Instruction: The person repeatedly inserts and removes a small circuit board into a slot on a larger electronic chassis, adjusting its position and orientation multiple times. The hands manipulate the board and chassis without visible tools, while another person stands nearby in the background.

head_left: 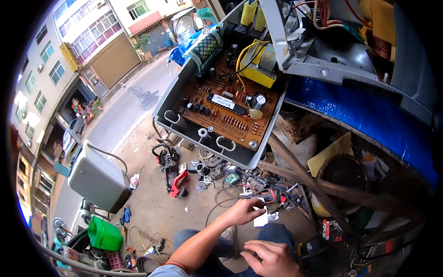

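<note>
An opened grey housing [168, 131] holds a brown circuit board [217, 120], with a long labelled chip, yellow transformer [256, 74] and wires. Metal casing [341, 78] with a copper coil and wires adjoins it at upper right. Below the board, my left hand [244, 211] reaches out over my knees, fingers loosely bent and apart, with nothing seen in it; a white sheet [259, 220] lies beneath it. At bottom right my right hand [270, 256] hangs palm down over my leg, fingers curved and apart, with no object visible in it.
A blue sheet-covered surface [350, 108] and wooden braces [323, 180] fill the right. Tools, parts and cables [221, 182] litter the ground. At left are a grey tank-like object [94, 177], a green bucket [104, 233], and a street [106, 120] with buildings beyond.
</note>
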The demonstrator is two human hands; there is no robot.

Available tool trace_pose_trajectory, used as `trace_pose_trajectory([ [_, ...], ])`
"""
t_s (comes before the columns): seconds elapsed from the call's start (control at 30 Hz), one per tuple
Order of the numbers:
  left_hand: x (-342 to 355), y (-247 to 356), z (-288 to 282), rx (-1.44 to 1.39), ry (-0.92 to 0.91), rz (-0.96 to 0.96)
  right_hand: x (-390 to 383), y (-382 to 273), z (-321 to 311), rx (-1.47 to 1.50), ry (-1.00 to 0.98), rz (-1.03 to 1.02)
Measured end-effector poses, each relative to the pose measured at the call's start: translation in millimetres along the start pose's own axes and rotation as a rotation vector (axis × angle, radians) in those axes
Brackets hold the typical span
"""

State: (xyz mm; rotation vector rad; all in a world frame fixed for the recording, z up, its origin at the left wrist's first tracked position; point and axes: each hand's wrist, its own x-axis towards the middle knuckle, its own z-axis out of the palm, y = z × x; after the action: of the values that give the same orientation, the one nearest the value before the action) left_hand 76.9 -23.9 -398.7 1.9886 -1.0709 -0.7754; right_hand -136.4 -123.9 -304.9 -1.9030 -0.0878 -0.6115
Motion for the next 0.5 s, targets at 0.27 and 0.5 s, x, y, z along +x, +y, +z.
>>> trace_pose_trajectory([
  [0.27,2.4,4.4,-3.5,0.254,0.141,0.012,39.2,-6.6,-34.8,-0.176,-0.039,-0.040],
  [0.5,21.4,-3.2,-13.4,0.253,0.092,-0.035,114.7,-102.7,-95.1,-0.522,0.144,-0.331],
])
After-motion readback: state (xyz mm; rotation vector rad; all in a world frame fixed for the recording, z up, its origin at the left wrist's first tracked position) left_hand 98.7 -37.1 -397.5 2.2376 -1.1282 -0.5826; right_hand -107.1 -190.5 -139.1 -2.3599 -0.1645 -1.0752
